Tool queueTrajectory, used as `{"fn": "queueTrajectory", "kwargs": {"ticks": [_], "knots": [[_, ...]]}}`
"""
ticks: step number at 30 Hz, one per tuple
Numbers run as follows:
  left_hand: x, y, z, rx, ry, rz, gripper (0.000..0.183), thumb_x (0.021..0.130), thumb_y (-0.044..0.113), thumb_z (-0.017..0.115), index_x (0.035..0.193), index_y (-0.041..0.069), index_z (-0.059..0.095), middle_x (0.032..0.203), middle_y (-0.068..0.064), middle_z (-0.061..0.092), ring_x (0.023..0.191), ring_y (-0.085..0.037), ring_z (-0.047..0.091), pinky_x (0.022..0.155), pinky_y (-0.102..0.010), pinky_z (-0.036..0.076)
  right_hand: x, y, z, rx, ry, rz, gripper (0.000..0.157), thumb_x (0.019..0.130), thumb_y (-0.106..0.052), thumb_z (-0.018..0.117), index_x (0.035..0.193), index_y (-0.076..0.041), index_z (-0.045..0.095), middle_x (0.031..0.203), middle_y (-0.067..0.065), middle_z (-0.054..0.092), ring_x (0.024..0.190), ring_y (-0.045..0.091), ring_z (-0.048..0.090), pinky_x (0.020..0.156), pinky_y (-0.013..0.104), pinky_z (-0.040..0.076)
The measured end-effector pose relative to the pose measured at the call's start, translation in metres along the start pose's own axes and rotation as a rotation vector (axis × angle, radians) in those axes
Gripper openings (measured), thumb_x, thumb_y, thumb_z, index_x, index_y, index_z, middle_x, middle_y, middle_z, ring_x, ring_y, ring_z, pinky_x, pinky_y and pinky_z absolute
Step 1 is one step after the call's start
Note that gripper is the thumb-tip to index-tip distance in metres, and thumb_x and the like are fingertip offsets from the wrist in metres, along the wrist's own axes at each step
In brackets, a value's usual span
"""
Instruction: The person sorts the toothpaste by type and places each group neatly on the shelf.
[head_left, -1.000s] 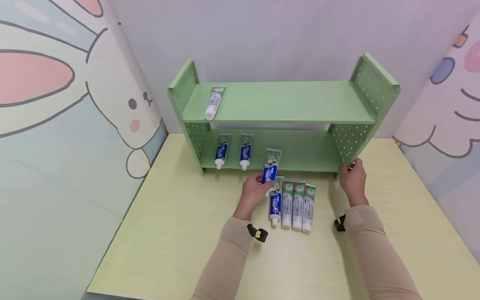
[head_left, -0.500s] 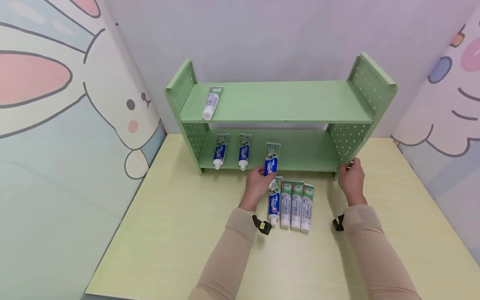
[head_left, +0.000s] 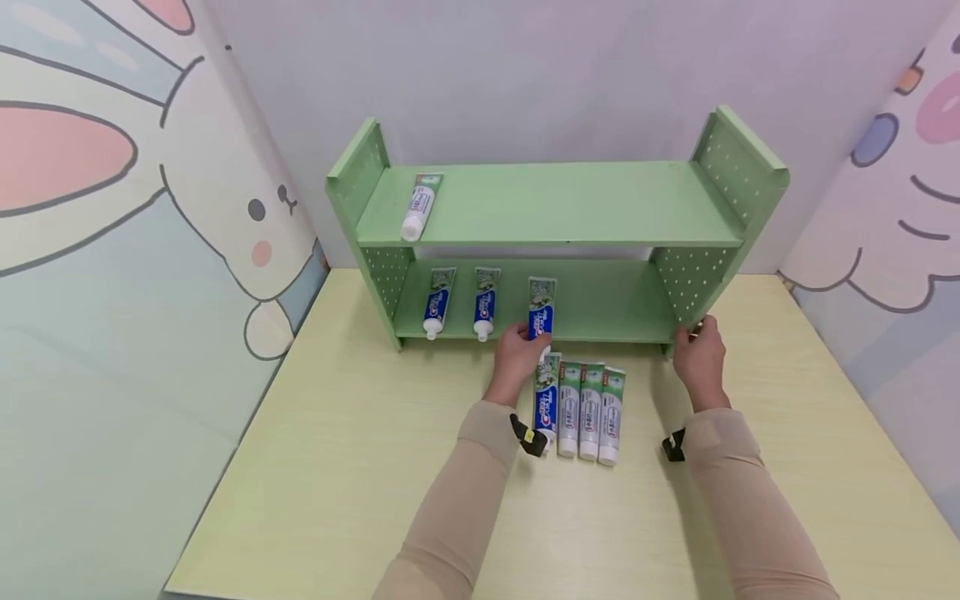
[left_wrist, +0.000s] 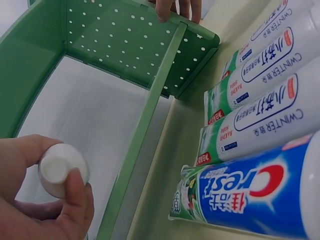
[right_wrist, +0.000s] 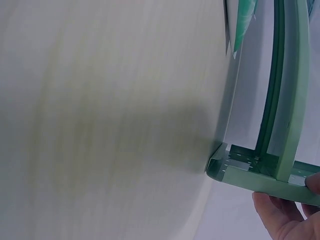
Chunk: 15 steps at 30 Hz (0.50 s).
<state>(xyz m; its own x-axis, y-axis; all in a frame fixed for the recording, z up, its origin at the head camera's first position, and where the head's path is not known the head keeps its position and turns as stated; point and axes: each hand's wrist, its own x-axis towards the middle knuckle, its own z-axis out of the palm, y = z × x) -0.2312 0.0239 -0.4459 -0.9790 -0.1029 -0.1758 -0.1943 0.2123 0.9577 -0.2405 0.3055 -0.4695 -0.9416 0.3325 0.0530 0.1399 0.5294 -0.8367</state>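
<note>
My left hand (head_left: 516, 360) pinches a blue-and-green Crest toothpaste tube (head_left: 542, 310) near its cap, at the front edge of the lower shelf (head_left: 600, 304). In the left wrist view, the white cap end (left_wrist: 56, 167) faces the camera between thumb and fingers, hiding most of the tube. My right hand (head_left: 701, 360) grips the lower front edge of the green rack's right side panel (head_left: 693, 267); in the right wrist view, thumb and fingers (right_wrist: 272, 212) sit on either side of that edge. Two matching tubes (head_left: 438, 302) lie on the lower shelf to the left.
One white-and-green toothpaste tube (head_left: 422, 207) lies at the left of the upper shelf (head_left: 555, 200). On the table (head_left: 337, 467) before the rack, another Crest tube (head_left: 547, 392) lies beside three white-and-green tubes (head_left: 590, 412). Walls with cartoon drawings stand on both sides.
My left hand has moved forward, carrying the Crest tube from above the tube row to over the lower shelf's front. The right hand has kept its grip on the rack.
</note>
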Motion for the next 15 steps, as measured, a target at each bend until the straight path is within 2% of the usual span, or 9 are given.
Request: {"fn": "queueTrajectory", "kwargs": {"ticks": [7, 15], "knots": [[0.013, 0.002, 0.006, 0.008, 0.028, 0.052, 0.055, 0.092, 0.024, 0.067, 0.137, -0.002, 0.05, 0.124, -0.016, 0.06, 0.108, -0.028, 0.059, 0.089, -0.036, 0.05, 0.0, 0.002, 0.0, 0.005, -0.001, -0.005, 0.051, 0.105, -0.025, 0.031, 0.144, 0.007, 0.025, 0.136, 0.032, 0.04, 0.121, 0.042, 0.046, 0.091, 0.05, 0.047], [0.023, 0.006, 0.011, 0.011, 0.033, 0.055, 0.055, 0.093, 0.024, 0.065, 0.14, 0.0, 0.048, 0.126, -0.015, 0.059, 0.108, -0.027, 0.059, 0.089, -0.035, 0.05, 0.001, 0.002, 0.001, 0.004, 0.006, -0.009, 0.051, 0.105, -0.026, 0.031, 0.144, 0.007, 0.027, 0.136, 0.032, 0.041, 0.12, 0.043, 0.046, 0.09, 0.051, 0.047]]}}
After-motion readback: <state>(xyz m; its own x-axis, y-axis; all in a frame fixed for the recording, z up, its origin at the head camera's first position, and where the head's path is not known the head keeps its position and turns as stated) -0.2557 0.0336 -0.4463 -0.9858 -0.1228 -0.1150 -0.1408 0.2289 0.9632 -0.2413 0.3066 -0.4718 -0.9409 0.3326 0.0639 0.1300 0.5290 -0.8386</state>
